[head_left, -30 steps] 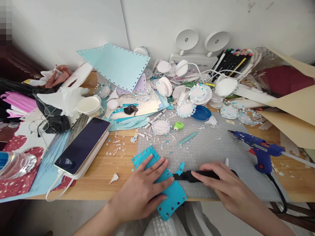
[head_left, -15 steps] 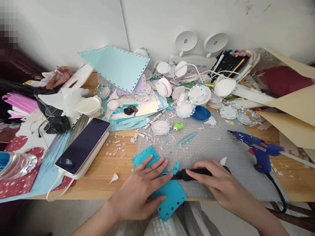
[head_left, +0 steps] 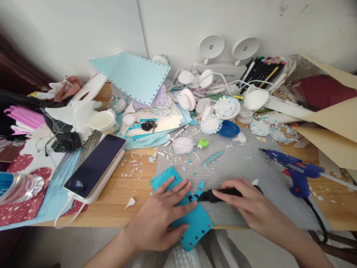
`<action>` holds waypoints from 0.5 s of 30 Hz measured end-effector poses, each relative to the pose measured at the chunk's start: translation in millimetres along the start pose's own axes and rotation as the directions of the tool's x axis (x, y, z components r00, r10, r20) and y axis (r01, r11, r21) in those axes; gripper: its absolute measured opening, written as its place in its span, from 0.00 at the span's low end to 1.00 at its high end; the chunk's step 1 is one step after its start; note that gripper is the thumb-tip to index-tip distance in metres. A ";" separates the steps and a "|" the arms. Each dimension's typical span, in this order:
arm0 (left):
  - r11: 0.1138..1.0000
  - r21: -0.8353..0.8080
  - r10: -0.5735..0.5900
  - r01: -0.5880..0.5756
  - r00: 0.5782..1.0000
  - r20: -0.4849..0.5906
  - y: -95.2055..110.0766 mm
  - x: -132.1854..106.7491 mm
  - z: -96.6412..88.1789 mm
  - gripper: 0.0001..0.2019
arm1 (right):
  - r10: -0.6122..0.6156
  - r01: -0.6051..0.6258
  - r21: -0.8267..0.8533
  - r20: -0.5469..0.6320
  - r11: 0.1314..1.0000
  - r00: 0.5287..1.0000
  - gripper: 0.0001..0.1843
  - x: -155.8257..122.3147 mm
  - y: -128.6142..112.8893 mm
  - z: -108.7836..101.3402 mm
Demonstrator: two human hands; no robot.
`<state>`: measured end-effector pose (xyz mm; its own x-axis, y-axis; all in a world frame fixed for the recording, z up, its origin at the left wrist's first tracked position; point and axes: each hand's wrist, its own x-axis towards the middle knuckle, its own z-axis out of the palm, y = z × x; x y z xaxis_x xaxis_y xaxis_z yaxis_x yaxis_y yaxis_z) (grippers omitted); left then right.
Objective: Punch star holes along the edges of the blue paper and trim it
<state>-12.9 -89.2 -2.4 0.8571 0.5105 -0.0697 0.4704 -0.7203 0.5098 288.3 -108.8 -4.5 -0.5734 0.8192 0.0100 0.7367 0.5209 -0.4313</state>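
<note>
My left hand (head_left: 164,210) lies flat with the fingers spread, gripping nothing, its palm side down on a bright blue sheet (head_left: 199,221) at the front edge of the table (head_left: 145,195). That sheet sits aslant, partly on the grey cutting mat (head_left: 264,167), with its near corner reaching past the table edge over my lap, and small star-like holes run along its far and near ends. My right hand (head_left: 252,201) is closed around a black-handled tool (head_left: 233,192), index finger laid along the grip, and the tool's narrow dark front end points left and meets the right edge of the sheet, close to my left fingertips. Just there a small blue strip (head_left: 200,187) curls up beside the tool's front; whether it is fully free of the sheet I can't tell. Beyond my hands, on the mat, I have a thin teal strip (head_left: 212,158), a little green object (head_left: 202,143) and a white disc (head_left: 182,145) with paper scraps scattered around it. A blue glue gun (head_left: 299,169) lies to the right, its dark cord running down past the table edge. Off to my left a phone (head_left: 96,165) rests on a white block, near a paper cup (head_left: 102,121)
</note>
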 end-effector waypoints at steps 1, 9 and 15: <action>1.000 0.000 0.001 -0.001 1.000 0.003 0.1 -0.1 -0.1 0.25 | 0.005 -0.005 -0.002 -0.010 1.000 1.000 0.28 0.2 0.4 -0.2; 1.000 -0.022 -0.005 0.005 1.000 0.000 1.1 0.8 -1.5 0.33 | -0.009 0.009 0.014 -0.015 1.000 1.000 0.30 7.5 -2.7 2.2; 1.000 -0.022 -0.003 0.003 1.000 0.008 0.5 1.6 -2.4 0.34 | 0.004 -0.004 0.011 -0.008 1.000 1.000 0.31 11.6 -1.0 5.6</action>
<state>-11.7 -87.7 -0.1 0.8576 0.5084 -0.0780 0.4680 -0.7083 0.5284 278.9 -101.1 -9.0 -0.5674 0.8233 0.0152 0.7352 0.5148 -0.4410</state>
